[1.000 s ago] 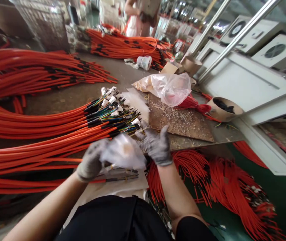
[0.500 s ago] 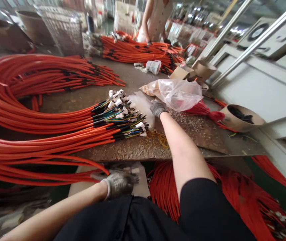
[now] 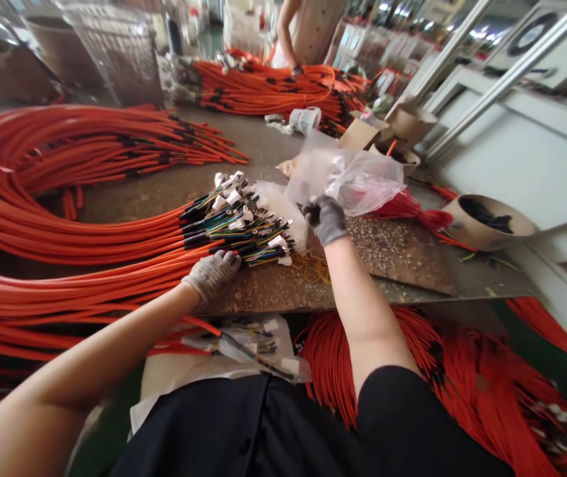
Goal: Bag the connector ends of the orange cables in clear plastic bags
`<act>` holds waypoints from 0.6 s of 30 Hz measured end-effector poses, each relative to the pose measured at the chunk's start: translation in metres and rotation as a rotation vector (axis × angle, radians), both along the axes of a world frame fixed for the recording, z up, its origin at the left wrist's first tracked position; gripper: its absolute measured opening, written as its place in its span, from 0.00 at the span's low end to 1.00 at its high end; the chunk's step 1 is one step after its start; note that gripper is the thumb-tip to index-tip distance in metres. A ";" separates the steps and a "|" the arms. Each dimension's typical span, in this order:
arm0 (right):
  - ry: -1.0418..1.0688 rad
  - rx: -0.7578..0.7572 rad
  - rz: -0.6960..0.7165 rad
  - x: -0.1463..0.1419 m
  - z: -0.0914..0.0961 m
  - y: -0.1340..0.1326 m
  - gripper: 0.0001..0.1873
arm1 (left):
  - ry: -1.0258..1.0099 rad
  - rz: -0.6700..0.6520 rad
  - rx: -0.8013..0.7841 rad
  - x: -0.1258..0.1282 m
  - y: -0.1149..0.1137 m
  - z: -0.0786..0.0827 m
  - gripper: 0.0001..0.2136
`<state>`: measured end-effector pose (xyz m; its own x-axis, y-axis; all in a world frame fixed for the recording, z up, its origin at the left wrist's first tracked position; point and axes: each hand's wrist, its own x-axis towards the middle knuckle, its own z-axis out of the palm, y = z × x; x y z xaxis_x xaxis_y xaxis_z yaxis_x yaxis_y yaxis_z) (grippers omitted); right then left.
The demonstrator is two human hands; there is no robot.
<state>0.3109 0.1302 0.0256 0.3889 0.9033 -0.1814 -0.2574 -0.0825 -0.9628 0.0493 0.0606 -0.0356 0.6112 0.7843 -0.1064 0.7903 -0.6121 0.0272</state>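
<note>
My left hand (image 3: pixel 214 275), in a grey knit glove, lies over the near edge of a bundle of orange cables (image 3: pixel 134 281), its fingers curled round a cable near the black-sleeved ends. White connectors and coloured wires (image 3: pixel 248 215) fan out just beyond it. My right hand (image 3: pixel 327 218), also gloved, is raised above the bench with its fingers closed on a clear plastic bag (image 3: pixel 308 172) that stands up from them. Under the bench edge, cable ends in another clear bag (image 3: pixel 258 351) lie across my lap.
Yellow rubber bands (image 3: pixel 308 270) lie on a scrap-strewn board (image 3: pixel 393 255). A cardboard tub (image 3: pixel 492 228) stands right. More orange cables (image 3: pixel 268 93) lie at the back, where a co-worker's hand (image 3: pixel 296 69) rests on them. Red cable coils (image 3: pixel 333 371) sit below the bench.
My left hand has risen from the bagged cable ends at my lap to the bundle on the bench. My right hand has lifted slightly, pulling up a clear plastic bag from the bench.
</note>
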 end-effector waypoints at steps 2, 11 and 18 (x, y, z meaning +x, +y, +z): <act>0.167 -0.008 -0.005 0.003 -0.010 -0.053 0.04 | 0.005 -0.003 -0.008 -0.001 0.002 0.010 0.17; 0.306 -0.002 -0.225 -0.009 -0.054 -0.166 0.20 | -0.912 -0.057 -0.824 0.067 -0.005 0.092 0.20; -0.250 0.052 0.060 -0.051 -0.045 -0.192 0.26 | -1.365 -0.073 -0.645 0.051 -0.028 0.039 0.29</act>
<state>0.2600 -0.0615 -0.0190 0.3608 0.9318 -0.0394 -0.0072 -0.0395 -0.9992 0.1007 0.0324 0.0033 0.5568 0.7907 0.2546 -0.0936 -0.2448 0.9651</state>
